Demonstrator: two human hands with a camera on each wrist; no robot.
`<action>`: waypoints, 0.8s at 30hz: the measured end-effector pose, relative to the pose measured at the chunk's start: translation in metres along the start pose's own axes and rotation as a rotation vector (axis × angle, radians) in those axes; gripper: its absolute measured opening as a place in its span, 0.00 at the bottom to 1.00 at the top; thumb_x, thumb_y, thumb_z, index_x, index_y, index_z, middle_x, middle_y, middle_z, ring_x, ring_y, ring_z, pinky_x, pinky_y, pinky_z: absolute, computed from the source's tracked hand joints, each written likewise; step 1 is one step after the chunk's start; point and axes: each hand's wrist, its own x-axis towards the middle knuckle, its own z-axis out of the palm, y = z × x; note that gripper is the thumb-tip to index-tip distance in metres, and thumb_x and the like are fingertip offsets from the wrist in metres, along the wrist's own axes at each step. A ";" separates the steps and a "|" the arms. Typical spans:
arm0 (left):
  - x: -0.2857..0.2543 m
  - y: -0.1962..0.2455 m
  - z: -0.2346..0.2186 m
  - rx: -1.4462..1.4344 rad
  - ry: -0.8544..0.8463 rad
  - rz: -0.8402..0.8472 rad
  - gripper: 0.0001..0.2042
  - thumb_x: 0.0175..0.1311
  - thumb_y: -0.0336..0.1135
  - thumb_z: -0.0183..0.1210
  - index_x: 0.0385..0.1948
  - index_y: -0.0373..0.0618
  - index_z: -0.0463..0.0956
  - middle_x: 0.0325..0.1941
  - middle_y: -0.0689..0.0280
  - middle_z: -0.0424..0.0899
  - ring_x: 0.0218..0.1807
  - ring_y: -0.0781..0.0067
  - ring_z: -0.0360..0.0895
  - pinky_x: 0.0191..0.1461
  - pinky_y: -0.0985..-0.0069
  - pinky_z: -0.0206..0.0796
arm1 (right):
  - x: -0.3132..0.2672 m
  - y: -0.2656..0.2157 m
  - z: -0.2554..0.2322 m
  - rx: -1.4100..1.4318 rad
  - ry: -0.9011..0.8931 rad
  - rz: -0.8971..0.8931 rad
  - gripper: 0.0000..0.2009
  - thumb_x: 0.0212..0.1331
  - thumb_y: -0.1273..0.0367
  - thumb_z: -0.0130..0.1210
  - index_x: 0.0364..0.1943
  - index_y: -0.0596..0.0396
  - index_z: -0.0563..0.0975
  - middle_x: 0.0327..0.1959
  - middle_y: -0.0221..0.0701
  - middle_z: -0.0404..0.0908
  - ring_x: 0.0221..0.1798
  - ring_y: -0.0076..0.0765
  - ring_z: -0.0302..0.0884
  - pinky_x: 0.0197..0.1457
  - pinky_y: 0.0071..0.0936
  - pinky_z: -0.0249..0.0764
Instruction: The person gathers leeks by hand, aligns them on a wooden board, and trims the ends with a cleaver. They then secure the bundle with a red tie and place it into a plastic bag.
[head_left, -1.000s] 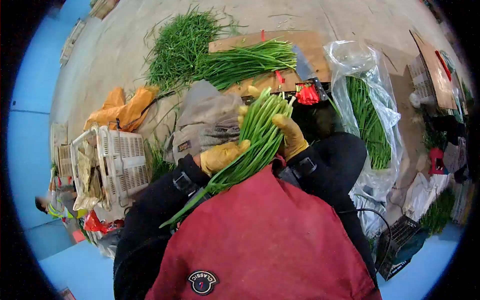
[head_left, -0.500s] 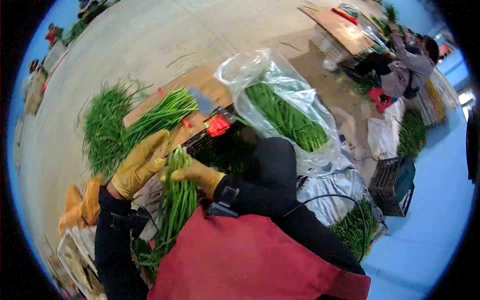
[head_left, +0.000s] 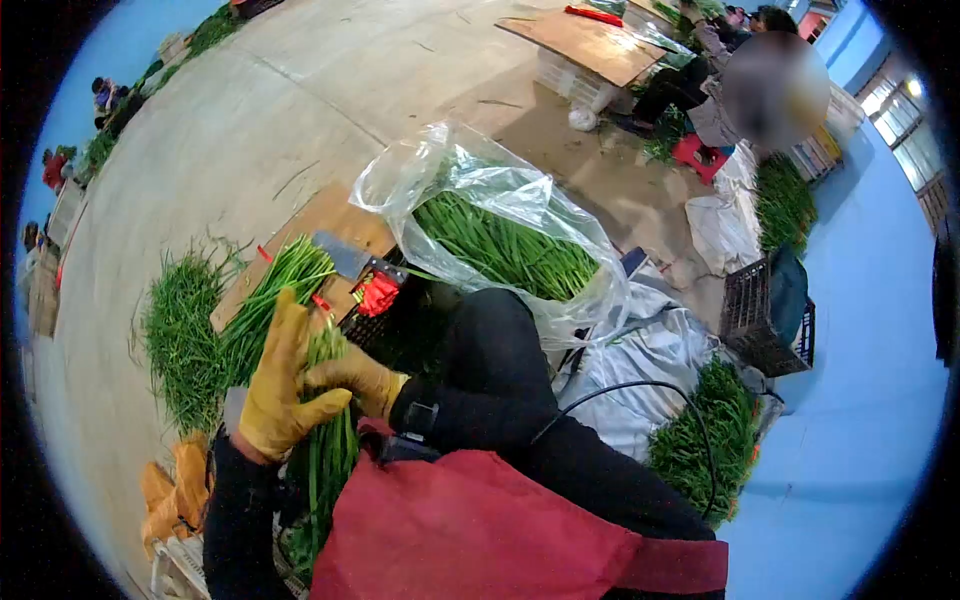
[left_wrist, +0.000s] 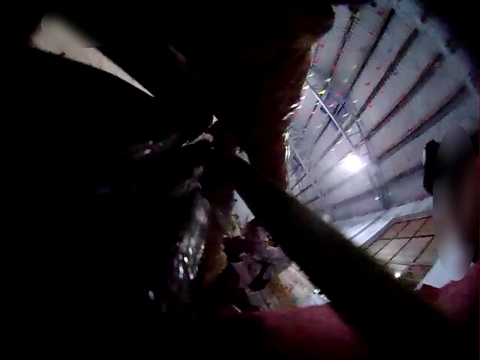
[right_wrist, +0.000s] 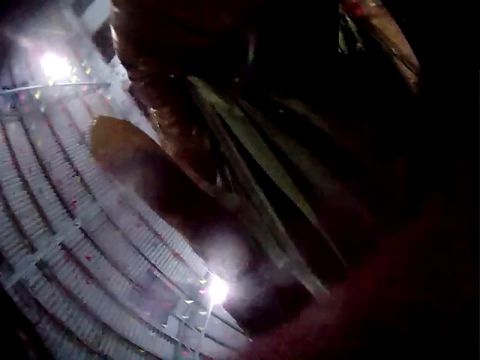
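In the head view a bundle of garlic chives (head_left: 332,455) hangs down over the lap, its leaves toward the body. My right hand (head_left: 360,380), in a yellow glove, grips it near the cut ends, the thumb across the stalks. My gloved left hand (head_left: 275,385) lies along the bundle's left side, fingers straight and thumb stretched over the leaves. Flat green leaves (right_wrist: 259,150) run past the glove in the right wrist view. The left wrist view is mostly dark.
Ahead, a board (head_left: 365,225) bears more chives (head_left: 285,280), a wide-bladed knife (head_left: 342,255) and red ties (head_left: 377,294). A clear plastic bag (head_left: 590,235) of greens lies to the right. A loose green heap (head_left: 185,335) is left; a black crate (head_left: 765,320) stands at right.
The head view has swung right, bringing another seated person into sight. The bundle has gone from slanting to nearly upright in view. My left hand has let go of its leaves and straightened.
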 end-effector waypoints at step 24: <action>-0.002 -0.063 -0.010 -1.205 0.774 -0.362 0.33 0.67 0.59 0.43 0.66 0.46 0.56 0.69 0.59 0.60 0.69 0.59 0.58 0.71 0.59 0.49 | 0.070 -0.040 0.092 -0.210 -0.032 -0.569 0.25 0.50 0.75 0.61 0.54 0.51 0.70 0.42 0.24 0.76 0.46 0.25 0.72 0.51 0.27 0.69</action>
